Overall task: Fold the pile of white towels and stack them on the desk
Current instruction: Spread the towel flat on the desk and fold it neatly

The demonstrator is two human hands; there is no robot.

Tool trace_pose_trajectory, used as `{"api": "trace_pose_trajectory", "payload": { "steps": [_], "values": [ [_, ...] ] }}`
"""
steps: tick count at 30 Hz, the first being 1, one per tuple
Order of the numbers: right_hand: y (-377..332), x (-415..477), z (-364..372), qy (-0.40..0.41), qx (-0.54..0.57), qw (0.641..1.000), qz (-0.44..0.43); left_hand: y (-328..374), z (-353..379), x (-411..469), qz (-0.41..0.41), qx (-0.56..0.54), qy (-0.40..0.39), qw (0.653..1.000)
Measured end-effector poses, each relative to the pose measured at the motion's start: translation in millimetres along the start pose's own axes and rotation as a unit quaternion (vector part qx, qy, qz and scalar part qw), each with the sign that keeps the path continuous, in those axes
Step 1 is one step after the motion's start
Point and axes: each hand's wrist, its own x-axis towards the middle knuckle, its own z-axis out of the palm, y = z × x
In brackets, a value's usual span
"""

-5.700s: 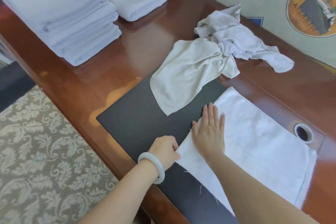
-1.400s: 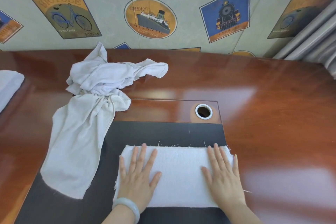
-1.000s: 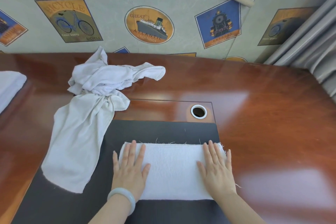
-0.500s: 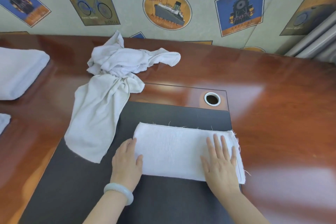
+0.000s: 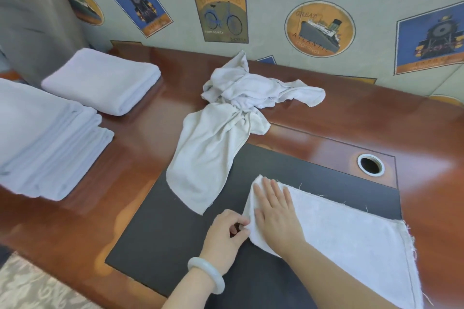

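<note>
A folded white towel [image 5: 351,228] lies on the black desk pad [image 5: 170,228] of the wooden desk [image 5: 140,163]. My right hand [image 5: 275,211] lies flat, fingers together, on the towel's left end. My left hand [image 5: 224,236] pinches the towel's left edge between thumb and fingers; a pale bangle is on that wrist. A crumpled pile of white towels [image 5: 231,113] lies behind, one towel trailing onto the pad. A tall stack of folded towels [image 5: 45,143] sits at the left, with one folded towel [image 5: 103,80] behind it.
A round cable hole [image 5: 370,165] is in the desk at the right, just beyond the pad. A wall with poster-print paper runs along the desk's far edge. Patterned carpet [image 5: 30,291] shows at the lower left, below the desk's front edge.
My right hand has crossed from the towel's right end to its left end, next to my left hand, which now pinches the edge. The view has swung left, showing the folded stacks.
</note>
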Motion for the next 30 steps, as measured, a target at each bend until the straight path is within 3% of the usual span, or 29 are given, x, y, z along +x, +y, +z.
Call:
{"api": "trace_pose_trajectory", "payload": {
  "steps": [5, 8, 11, 14, 17, 21, 23, 25, 27, 30],
  "values": [
    [0.0, -0.9, 4.8, 0.015, -0.041, 0.999, -0.003, -7.5, -8.3, 2.7, -0.043, -0.082, -0.055, 0.994],
    [-1.3, -1.3, 3.4, 0.006, -0.032, 0.999, 0.003, -6.7, -11.5, 4.1, -0.053, -0.056, -0.083, 0.994],
    [0.1, -2.0, 2.0, 0.009, -0.030, 0.999, -0.001, -9.8, -13.5, 7.4, -0.062, 0.015, -0.047, 0.997],
    [0.1, -1.9, -0.2, -0.005, -0.025, 1.000, 0.004, -10.3, -15.7, 10.1, -0.109, 0.014, 0.003, 0.994],
    [-2.2, -2.5, -2.0, -0.007, -0.014, 1.000, 0.008, -9.3, -14.2, 9.6, -0.112, 0.014, -0.006, 0.994],
    [-1.8, 0.0, -7.0, -0.019, 0.051, 0.998, -0.012, -0.5, -5.5, 11.4, 0.011, 0.109, 0.041, 0.993],
    [1.8, -0.7, -16.5, 0.005, 0.159, 0.987, 0.007, 11.4, 7.1, 20.2, 0.109, 0.185, 0.067, 0.974],
    [11.9, -8.8, -24.1, 0.064, 0.207, 0.974, 0.066, 26.1, 28.0, 34.4, 0.197, 0.271, 0.031, 0.942],
    [27.3, -24.6, -27.0, 0.129, 0.169, 0.970, 0.114, 34.8, 50.5, 48.9, 0.220, 0.350, -0.041, 0.910],
    [55.3, -56.4, -16.7, 0.106, 0.084, 0.983, 0.126, 27.8, 72.9, 65.1, 0.202, 0.437, -0.089, 0.872]
  ]
}}
